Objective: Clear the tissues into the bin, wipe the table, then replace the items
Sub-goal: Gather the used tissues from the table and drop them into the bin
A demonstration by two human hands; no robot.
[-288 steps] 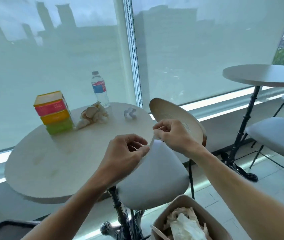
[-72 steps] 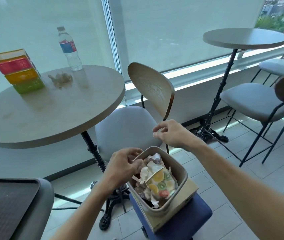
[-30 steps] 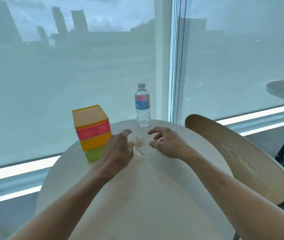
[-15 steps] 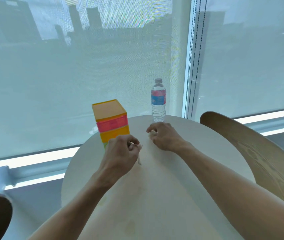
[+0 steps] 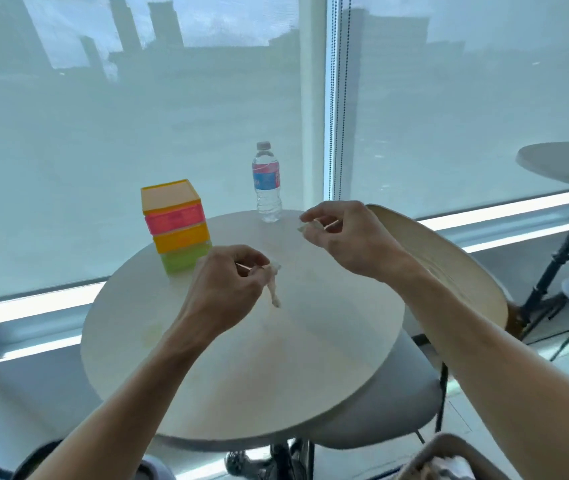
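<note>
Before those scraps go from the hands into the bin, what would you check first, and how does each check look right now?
1. Left hand pinches a tissue scrap: ok.
2. Right hand pinches a scrap: ok.
3. Table free of loose tissues: ok; faint stains remain.
4. Bin within reach at lower right: ok, only its rim shows.
5. Room left in the bin: cannot tell.
6. Water bottle and coloured boxes upright, apart from the hands: ok.
</note>
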